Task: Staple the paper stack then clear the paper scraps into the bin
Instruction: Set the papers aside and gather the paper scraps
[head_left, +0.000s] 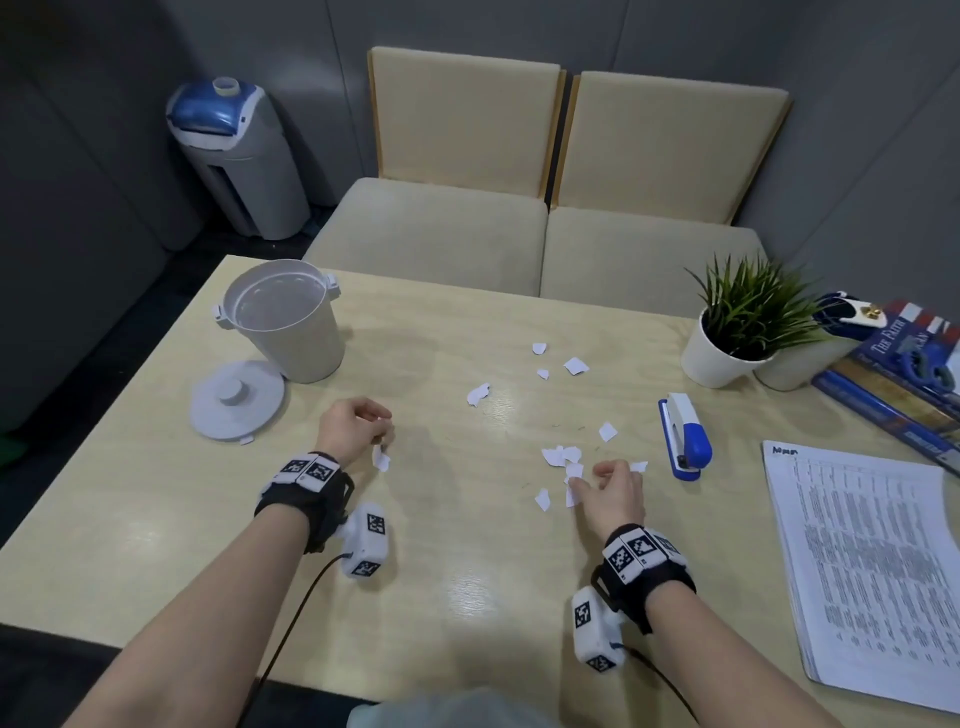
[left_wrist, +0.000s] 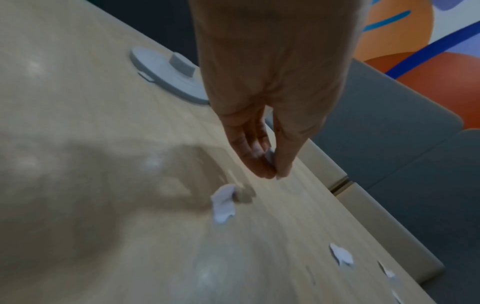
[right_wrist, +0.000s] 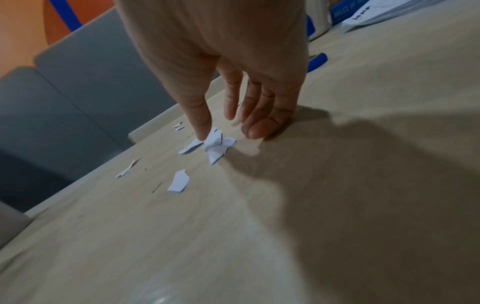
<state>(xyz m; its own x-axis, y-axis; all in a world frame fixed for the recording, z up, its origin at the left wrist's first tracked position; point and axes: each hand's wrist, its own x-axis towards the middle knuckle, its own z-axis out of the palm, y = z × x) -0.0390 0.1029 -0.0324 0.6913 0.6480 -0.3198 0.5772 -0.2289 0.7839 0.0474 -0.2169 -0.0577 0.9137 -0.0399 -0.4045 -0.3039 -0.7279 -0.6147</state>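
left hand (head_left: 353, 423) fingers pinched, right hand (head_left: 615, 486) fingers spread

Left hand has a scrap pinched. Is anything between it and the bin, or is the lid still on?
Nothing visible blocks it. The left hand pinches a scrap just short of the bin, which stands open at the table's far left. The lid lies flat on the table beside the bin, left of the hand, off the direct path.
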